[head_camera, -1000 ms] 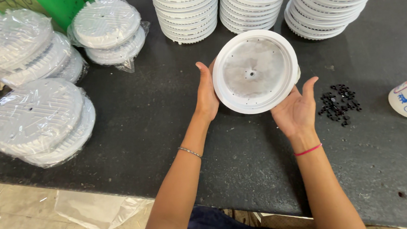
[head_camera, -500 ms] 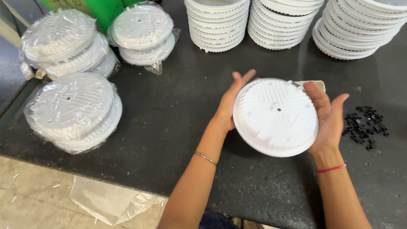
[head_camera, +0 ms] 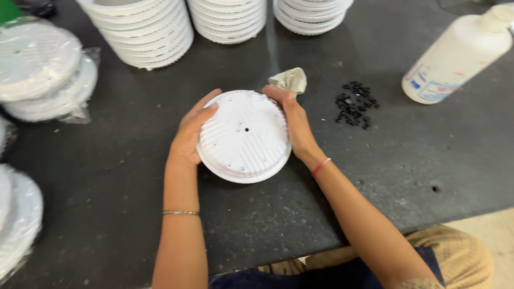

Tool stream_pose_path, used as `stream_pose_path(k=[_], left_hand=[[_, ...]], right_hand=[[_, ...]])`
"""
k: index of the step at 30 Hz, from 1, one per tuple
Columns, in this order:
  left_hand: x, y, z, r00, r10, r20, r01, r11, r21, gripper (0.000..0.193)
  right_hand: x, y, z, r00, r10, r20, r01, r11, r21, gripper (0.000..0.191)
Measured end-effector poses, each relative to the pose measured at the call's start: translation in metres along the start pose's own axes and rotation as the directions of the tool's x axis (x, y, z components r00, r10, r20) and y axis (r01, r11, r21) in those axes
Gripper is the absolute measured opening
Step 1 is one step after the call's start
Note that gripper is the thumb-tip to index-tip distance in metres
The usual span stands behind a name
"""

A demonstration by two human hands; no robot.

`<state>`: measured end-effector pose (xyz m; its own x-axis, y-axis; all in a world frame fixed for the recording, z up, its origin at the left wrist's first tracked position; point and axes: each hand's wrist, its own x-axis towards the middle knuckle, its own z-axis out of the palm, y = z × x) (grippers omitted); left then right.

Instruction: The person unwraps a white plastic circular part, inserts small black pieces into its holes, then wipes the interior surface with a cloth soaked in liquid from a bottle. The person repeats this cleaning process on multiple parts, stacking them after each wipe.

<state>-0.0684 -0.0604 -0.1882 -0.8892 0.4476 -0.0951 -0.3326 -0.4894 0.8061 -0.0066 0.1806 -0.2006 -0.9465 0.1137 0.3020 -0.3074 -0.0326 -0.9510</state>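
A round white plastic disc [head_camera: 243, 136] with ribbed grooves and a small centre hole lies on the dark table [head_camera: 433, 153], ribbed side up. My left hand [head_camera: 187, 135] cups its left rim. My right hand [head_camera: 294, 122] grips its right rim, fingers curled over the top edge. A crumpled beige cloth [head_camera: 289, 79] lies just beyond my right fingertips. A small heap of black parts [head_camera: 354, 103] sits to the right of my right hand.
Three stacks of white discs [head_camera: 145, 27] line the far edge. Plastic-wrapped bundles of discs [head_camera: 27, 68] lie at the left. A white squeeze bottle [head_camera: 457, 55] lies on its side at the right. The table's near edge runs by my lap.
I have lowered the disc from a raised tilt down onto the table, ribbed side up. My view has shifted right, so the bottle and cloth now show.
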Motion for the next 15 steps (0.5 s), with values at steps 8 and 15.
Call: stream_pose_path(k=[8,15], left_hand=[[0.005,-0.007,-0.004,0.995,-0.061,-0.084,0.062,0.998,0.004,0.068],[0.007,-0.007,-0.002,0.991,-0.084,-0.1,0.075,0.993,-0.091,0.066]], right_hand=[[0.011,-0.016,-0.09,0.873,-0.345,-0.345,-0.017,0.685,-0.728,0.024],[0.006,-0.004,-0.144,0.895,-0.291,-0.339,-0.188,0.442,-0.877,0.018]])
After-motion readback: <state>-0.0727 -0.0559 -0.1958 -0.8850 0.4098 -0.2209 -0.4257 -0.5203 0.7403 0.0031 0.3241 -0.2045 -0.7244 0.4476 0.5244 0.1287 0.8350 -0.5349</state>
